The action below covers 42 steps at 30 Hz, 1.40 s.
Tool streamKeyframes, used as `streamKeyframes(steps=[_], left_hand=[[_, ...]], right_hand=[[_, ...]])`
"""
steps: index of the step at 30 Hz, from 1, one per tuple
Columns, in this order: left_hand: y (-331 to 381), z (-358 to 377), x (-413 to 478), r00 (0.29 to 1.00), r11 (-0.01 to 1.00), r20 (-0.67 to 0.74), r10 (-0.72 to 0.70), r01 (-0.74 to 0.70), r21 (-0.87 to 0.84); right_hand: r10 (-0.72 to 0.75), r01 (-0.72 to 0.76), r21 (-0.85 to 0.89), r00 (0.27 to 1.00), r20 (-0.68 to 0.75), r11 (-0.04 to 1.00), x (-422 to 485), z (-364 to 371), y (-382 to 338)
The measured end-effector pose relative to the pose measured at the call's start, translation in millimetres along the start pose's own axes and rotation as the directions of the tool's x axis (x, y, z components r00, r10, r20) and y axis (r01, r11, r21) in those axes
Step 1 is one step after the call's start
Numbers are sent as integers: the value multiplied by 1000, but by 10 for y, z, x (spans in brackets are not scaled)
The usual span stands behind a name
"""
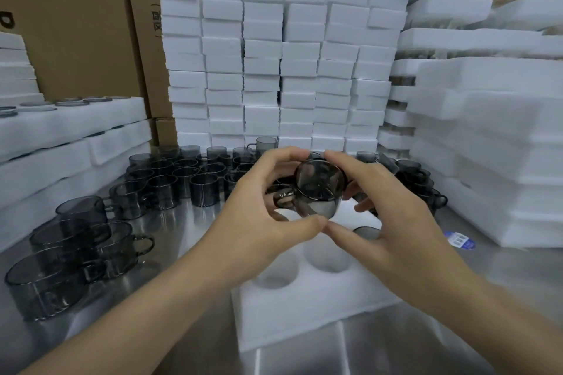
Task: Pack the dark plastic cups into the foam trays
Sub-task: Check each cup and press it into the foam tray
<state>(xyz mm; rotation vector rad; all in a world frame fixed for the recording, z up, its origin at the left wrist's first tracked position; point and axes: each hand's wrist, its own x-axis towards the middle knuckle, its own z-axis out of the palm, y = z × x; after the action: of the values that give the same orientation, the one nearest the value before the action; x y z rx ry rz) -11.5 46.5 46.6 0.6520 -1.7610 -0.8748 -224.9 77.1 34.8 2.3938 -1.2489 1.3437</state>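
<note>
One cup (320, 189) is held above one foam tray (304, 307), tipped on its side, axis roughly toward the camera, handle to the left. It is gripped by left hand (256, 222) and right hand (393, 222), fingers curled over, thumbs beneath (tips nearly meeting). Two empty wells (329, 256) are counted; a third holds a second cup (367, 234).

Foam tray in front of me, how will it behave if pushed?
Probably light: the foam tray is white foam with cut-out holes. It may slide easily on the shiny metal table. Its edges look soft, so likely dentable.
</note>
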Motion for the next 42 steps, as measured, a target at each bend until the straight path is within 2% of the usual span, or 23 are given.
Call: streamKeyframes(steps=[5,11,17,19,21,24,29,32,37,40,42], left_hand=[[-22,37,-29,994,992,-37,100,-97,80],[-76,45,-33,991,984,0,136,-135,116],[-117,66,-48,985,983,-86,151,-140,120],[-121,67,-54,981,987,-129,144,-132,94],[-103,65,-59,978,989,-153,140,-131,71],[-74,74,-70,982,988,-128,140,-131,75],[-30,86,-98,983,983,-93,158,-148,105],[-41,88,-94,983,980,-82,166,-156,121],[-37,105,-90,983,981,-108,152,-136,139],[-38,97,-83,981,987,-149,126,-108,122],[-49,90,-83,980,990,-166,110,-94,105]], right_hand=[[22,-15,56,992,-121,998,9,20,-3],[7,9,143,994,-111,990,-5,40,-27],[-29,31,8,984,-174,999,9,25,-69],[31,-23,42,981,-193,999,21,9,-81],[199,-158,207,960,-196,966,36,-2,-105],[434,-346,445,894,-111,826,67,-16,-134],[565,-476,574,824,27,667,123,-34,-163],[600,-560,580,786,147,591,164,-70,-177],[599,-609,536,770,222,584,151,-68,-128],[561,-576,575,795,229,581,156,-79,-127],[510,-527,557,836,203,642,131,-64,-115]])
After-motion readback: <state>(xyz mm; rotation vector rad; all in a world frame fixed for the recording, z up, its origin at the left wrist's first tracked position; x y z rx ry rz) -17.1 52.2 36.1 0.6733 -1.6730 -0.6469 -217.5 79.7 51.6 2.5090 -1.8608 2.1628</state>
